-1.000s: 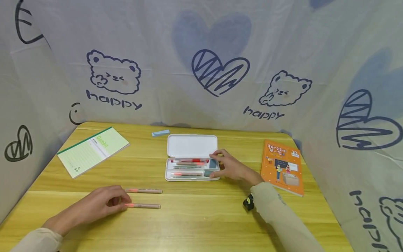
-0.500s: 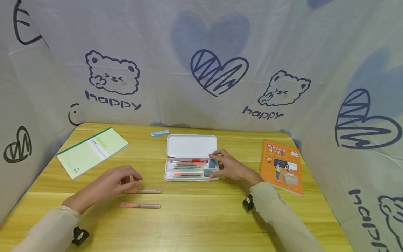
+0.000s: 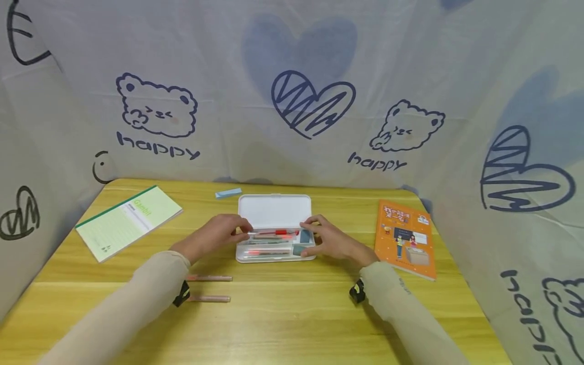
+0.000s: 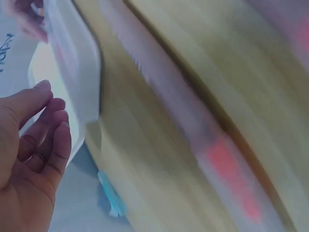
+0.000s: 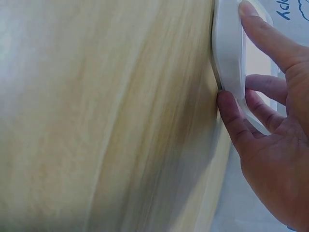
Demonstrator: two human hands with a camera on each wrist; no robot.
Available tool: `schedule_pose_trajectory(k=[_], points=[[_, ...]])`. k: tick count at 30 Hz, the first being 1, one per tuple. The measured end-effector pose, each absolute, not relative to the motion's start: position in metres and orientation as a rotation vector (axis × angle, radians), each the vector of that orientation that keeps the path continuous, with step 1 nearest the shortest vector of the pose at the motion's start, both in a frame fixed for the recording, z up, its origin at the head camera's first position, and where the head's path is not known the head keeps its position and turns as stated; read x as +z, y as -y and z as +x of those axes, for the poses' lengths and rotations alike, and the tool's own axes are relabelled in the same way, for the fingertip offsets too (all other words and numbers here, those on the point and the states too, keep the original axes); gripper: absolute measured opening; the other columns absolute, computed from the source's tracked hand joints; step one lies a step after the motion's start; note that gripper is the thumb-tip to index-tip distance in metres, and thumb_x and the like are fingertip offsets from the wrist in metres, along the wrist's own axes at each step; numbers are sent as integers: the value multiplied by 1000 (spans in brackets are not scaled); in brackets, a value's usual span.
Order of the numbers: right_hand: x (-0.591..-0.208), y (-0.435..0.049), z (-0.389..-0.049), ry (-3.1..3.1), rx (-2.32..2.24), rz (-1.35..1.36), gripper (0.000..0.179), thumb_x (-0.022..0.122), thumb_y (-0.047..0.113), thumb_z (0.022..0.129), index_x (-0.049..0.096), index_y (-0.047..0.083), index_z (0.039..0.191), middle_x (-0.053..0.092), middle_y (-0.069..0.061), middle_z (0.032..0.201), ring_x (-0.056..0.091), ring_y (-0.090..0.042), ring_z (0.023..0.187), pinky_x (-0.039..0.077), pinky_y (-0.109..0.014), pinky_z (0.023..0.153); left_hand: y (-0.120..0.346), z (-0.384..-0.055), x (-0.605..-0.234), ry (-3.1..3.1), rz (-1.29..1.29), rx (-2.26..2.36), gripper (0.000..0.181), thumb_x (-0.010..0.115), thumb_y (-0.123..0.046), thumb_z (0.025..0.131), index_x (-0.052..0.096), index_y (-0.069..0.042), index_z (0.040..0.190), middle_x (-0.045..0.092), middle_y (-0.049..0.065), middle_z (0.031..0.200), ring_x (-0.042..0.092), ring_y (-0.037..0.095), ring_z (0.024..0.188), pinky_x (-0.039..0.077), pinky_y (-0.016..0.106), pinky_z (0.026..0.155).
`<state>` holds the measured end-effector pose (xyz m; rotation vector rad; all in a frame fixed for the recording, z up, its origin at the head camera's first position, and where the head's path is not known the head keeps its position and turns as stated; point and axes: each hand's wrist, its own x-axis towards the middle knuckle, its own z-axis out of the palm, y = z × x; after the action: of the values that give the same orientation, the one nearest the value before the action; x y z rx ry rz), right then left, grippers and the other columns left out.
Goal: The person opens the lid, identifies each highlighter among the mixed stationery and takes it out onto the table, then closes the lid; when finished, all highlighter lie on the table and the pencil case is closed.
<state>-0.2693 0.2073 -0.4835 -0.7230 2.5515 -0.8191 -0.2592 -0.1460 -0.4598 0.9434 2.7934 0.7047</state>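
Note:
A white pencil case (image 3: pixel 275 210) lies on the table with its lid folded back. Inside are several pens, one with a red cap (image 3: pixel 281 232), and two blue-grey blocks (image 3: pixel 305 236) at the right end. My right hand (image 3: pixel 330 241) grips that end; in the right wrist view its thumb and fingers spread along the case's white side (image 5: pixel 229 43). At the left end hovers my left hand (image 3: pixel 216 233), fingertips beside the rim; the left wrist view shows loosely bent fingers (image 4: pixel 58 145) holding nothing. Two pinkish pens (image 3: pixel 212 278) lie nearer, partly behind the left forearm.
A green notebook (image 3: pixel 130 223) lies at the table's left, an orange book (image 3: pixel 405 239) at the right. Behind the case is a small light-blue strip (image 3: pixel 228 193). A printed cloth (image 3: pixel 237 126) hangs along the table's back and sides.
My left hand has left the two loose pens and moved forward and right to the case's left end. The right hand keeps its hold on the case. The pens stay on the table.

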Motion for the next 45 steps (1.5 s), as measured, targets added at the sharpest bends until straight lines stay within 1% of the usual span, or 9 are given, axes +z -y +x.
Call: schedule_pose_trajectory(k=[4,10,13,19,25,31,34,37,45], points=[[-484,-206,-270,-2549,-822,-723,91,84,41,97,38,8,169,34,-13,168,54,-30,134,50,-50,120,131,-262,-466,-2792,977,650,19,73,-10,105,79,-4,122,79,10,115,72,25,104,62,48,100],[-485,-206,-270,-2559,-825,-703,90,85,39,96,40,8,168,35,-13,166,55,-29,131,51,-49,118,117,-260,-470,-2814,921,606,11,73,-15,106,77,-6,110,76,6,102,67,19,93,61,44,92],[-485,-205,-270,-2557,-829,-700,90,85,39,96,40,8,169,35,-13,166,55,-30,131,51,-49,119,114,-260,-469,-2802,876,606,9,74,-16,105,76,-7,107,75,5,100,65,18,91,60,44,92],[-485,-205,-270,-2552,-830,-693,91,85,40,96,40,9,169,35,-12,167,55,-30,132,50,-50,120,112,-263,-468,-2769,828,653,9,76,-12,103,78,-4,107,73,5,98,63,18,90,60,43,92],[-487,-205,-271,-2558,-823,-681,90,85,40,96,41,10,169,35,-11,166,54,-29,131,50,-49,119,119,-260,-466,-2793,775,683,10,75,-15,104,78,-7,111,72,4,99,61,19,91,59,42,91],[-485,-205,-272,-2557,-815,-690,91,85,41,96,40,10,169,34,-12,167,53,-29,134,49,-50,120,135,-243,-459,-2808,836,835,9,74,-15,105,80,-10,109,75,1,99,63,14,87,58,35,83],[-484,-206,-271,-2559,-809,-690,92,84,42,96,39,10,169,33,-12,169,53,-30,135,48,-51,122,141,-228,-458,-2793,882,871,7,75,-16,104,80,-13,108,73,-4,95,60,8,82,55,29,76],[-484,-206,-271,-2560,-804,-696,92,84,42,97,39,10,170,33,-12,169,54,-30,134,49,-50,121,142,-213,-460,-2773,943,878,5,76,-17,104,80,-15,106,71,-8,94,58,4,79,54,24,73],[-485,-206,-270,-2545,-826,-720,91,83,41,97,38,9,170,34,-14,166,56,-30,133,51,-51,119,133,-190,-471,-2726,1010,856,5,76,-20,104,79,-18,102,71,-11,93,60,3,88,56,28,82]])
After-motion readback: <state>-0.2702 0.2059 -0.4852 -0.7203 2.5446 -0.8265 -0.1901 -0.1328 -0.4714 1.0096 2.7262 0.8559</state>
